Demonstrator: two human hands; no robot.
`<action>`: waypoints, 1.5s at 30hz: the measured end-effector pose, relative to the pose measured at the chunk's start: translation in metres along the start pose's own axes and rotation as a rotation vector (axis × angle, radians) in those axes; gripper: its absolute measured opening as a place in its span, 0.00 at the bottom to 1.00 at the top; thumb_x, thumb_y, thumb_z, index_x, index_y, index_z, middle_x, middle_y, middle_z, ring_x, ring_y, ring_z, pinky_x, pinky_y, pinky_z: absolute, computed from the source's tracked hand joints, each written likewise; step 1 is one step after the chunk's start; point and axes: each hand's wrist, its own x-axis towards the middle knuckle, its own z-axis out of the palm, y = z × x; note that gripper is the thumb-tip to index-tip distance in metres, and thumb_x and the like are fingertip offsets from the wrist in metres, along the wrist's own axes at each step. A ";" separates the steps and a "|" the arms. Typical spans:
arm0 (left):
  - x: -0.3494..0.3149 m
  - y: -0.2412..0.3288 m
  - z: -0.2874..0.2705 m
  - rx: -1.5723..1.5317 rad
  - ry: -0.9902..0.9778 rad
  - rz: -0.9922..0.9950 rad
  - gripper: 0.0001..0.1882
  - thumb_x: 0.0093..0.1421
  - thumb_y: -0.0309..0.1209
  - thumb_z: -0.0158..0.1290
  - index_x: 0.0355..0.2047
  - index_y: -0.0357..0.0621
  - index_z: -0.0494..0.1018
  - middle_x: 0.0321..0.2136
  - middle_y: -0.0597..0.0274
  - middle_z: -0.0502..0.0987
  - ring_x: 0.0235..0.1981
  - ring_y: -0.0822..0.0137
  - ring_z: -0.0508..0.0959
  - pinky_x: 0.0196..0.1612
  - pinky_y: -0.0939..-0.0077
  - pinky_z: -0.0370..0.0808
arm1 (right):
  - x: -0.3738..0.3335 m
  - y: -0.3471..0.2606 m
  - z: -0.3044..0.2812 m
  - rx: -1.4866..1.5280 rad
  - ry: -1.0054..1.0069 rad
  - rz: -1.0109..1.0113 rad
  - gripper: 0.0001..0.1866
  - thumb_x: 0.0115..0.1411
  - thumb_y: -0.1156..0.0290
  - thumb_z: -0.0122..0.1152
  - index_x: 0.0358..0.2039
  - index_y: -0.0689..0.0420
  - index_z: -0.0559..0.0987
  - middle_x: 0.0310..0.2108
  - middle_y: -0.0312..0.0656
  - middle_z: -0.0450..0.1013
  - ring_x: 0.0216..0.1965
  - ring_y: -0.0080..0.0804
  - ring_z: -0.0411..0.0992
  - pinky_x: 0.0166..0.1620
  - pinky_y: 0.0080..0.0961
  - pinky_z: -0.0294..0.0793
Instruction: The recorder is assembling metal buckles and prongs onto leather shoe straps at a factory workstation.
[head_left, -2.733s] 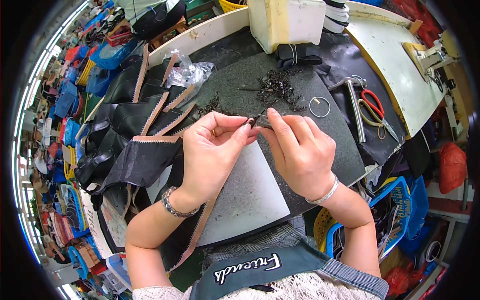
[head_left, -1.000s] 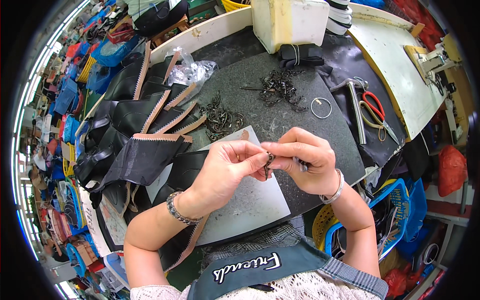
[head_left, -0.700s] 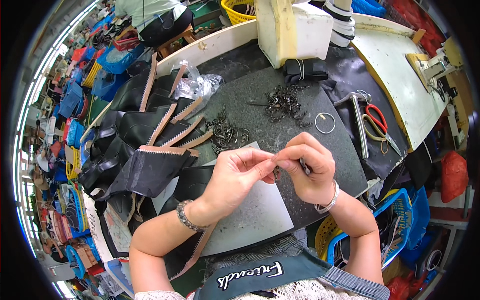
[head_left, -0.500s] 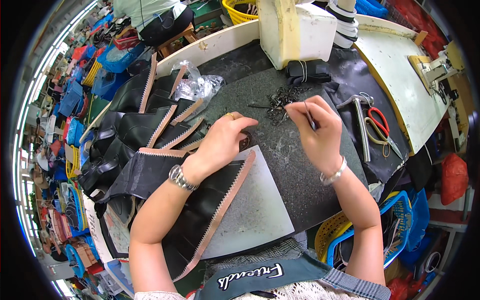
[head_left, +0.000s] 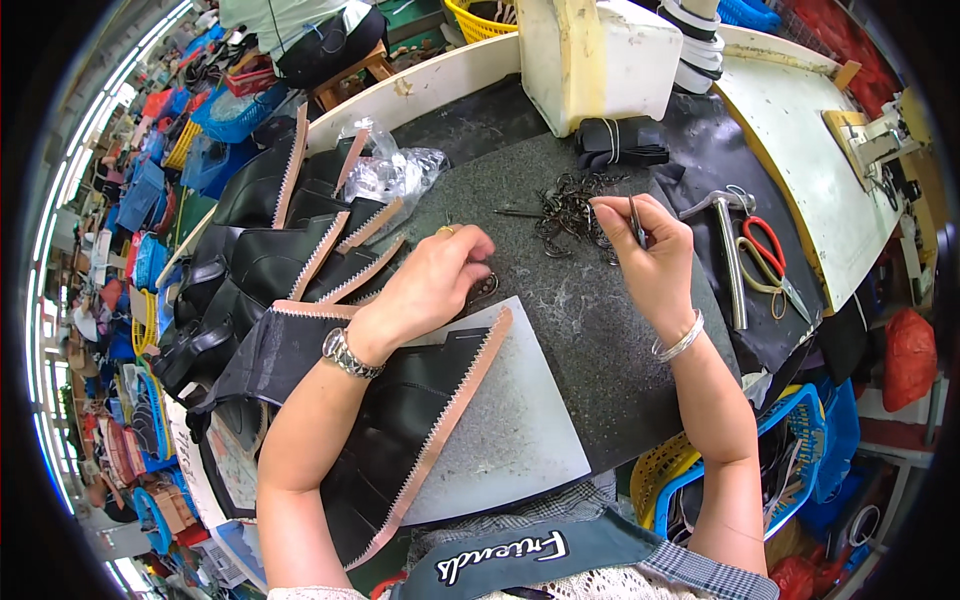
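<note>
My right hand [head_left: 657, 262] is closed around a slim, dark metal tool [head_left: 637, 220], mostly hidden in the fingers. Its fingertips are at the right edge of a pile of small dark curved metal pieces [head_left: 572, 208]. My left hand [head_left: 425, 285] has its fingers curled together above the board. Beside its fingertips shows a small dark looped piece [head_left: 484, 289]; whether the fingers grip it I cannot tell. Under my left wrist lies a black leather shoe upper [head_left: 408, 400] with a tan zigzag edge, partly on a pale cutting sheet [head_left: 510, 425].
More black uppers [head_left: 265, 262] are heaped at the left by a clear plastic bag [head_left: 398, 175]. On the right lie a hammer [head_left: 728, 260] and red-handled scissors [head_left: 763, 250]. A white machine base [head_left: 625, 70] stands at the back, a blue basket [head_left: 800, 410] at the lower right.
My left hand has drawn slightly left, its outstretched index finger now curled in. My right hand has lowered a little and moved right, still pinching the slim tool.
</note>
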 end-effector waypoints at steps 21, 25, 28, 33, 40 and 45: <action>-0.024 0.022 -0.012 -0.624 0.193 -0.389 0.12 0.52 0.19 0.59 0.33 0.37 0.68 0.26 0.63 0.76 0.26 0.76 0.76 0.27 0.85 0.74 | -0.034 -0.031 0.006 0.064 -0.338 0.028 0.05 0.56 0.74 0.63 0.32 0.62 0.81 0.23 0.39 0.71 0.22 0.23 0.65 0.26 0.20 0.64; -0.026 0.043 -0.017 -1.008 0.114 -0.343 0.12 0.57 0.21 0.56 0.42 0.36 0.72 0.29 0.61 0.78 0.28 0.71 0.80 0.28 0.82 0.77 | -0.043 -0.044 0.009 0.054 -0.336 0.035 0.11 0.52 0.73 0.67 0.37 0.60 0.80 0.24 0.39 0.72 0.23 0.23 0.67 0.26 0.19 0.66; -0.035 0.065 -0.024 -1.159 0.129 -0.414 0.08 0.56 0.23 0.59 0.37 0.36 0.76 0.28 0.61 0.80 0.30 0.73 0.80 0.33 0.84 0.76 | -0.052 -0.066 0.011 0.172 -0.337 0.066 0.17 0.50 0.72 0.70 0.41 0.61 0.78 0.22 0.37 0.74 0.20 0.16 0.67 0.23 0.15 0.66; -0.040 0.078 -0.017 -1.173 0.131 -0.287 0.07 0.54 0.22 0.59 0.35 0.36 0.78 0.29 0.62 0.80 0.32 0.76 0.78 0.38 0.82 0.75 | -0.061 -0.066 0.015 0.393 -0.282 0.153 0.10 0.51 0.76 0.66 0.35 0.62 0.79 0.22 0.37 0.74 0.18 0.16 0.70 0.20 0.14 0.66; -0.049 0.087 -0.024 -1.235 -0.125 -0.434 0.12 0.61 0.25 0.53 0.43 0.32 0.74 0.32 0.52 0.79 0.31 0.67 0.81 0.34 0.76 0.80 | -0.054 -0.060 -0.006 -0.155 -0.185 -0.633 0.23 0.30 0.82 0.61 0.34 0.59 0.80 0.28 0.38 0.74 0.25 0.30 0.74 0.23 0.24 0.73; -0.053 0.097 -0.009 -1.201 0.128 -0.428 0.10 0.61 0.24 0.52 0.41 0.31 0.75 0.35 0.48 0.79 0.35 0.62 0.81 0.39 0.72 0.81 | -0.070 -0.074 -0.017 -0.189 -0.112 -0.205 0.20 0.53 0.72 0.64 0.46 0.63 0.72 0.26 0.41 0.72 0.22 0.35 0.71 0.24 0.26 0.71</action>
